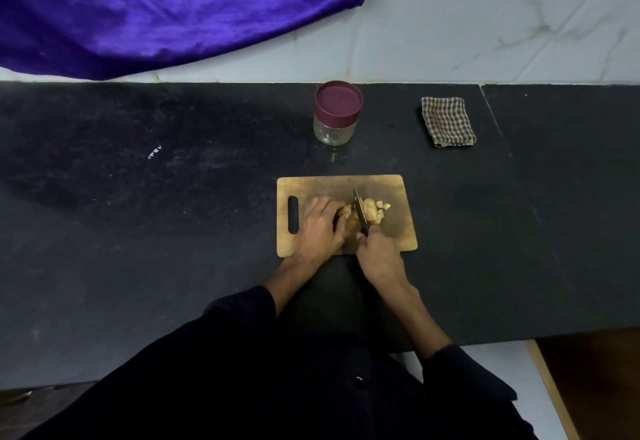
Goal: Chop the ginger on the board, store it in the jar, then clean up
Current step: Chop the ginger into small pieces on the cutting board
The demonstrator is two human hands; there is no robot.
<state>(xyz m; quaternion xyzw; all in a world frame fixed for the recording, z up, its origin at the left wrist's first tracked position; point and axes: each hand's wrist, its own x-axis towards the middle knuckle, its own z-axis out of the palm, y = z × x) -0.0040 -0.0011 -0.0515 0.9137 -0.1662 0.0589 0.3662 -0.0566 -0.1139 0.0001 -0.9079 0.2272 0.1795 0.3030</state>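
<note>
Left hand (320,228) pins the ginger (346,215), right hand (379,256) grips the knife (360,209); small, firm, likely slippery pieces want fingertips tucked well back.

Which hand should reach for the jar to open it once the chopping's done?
Probably the left hand. It only steadies the ginger, so it can let go freely, while the right hand grips the knife. The jar, lid on, stands beyond the board, about equally reachable.
</note>
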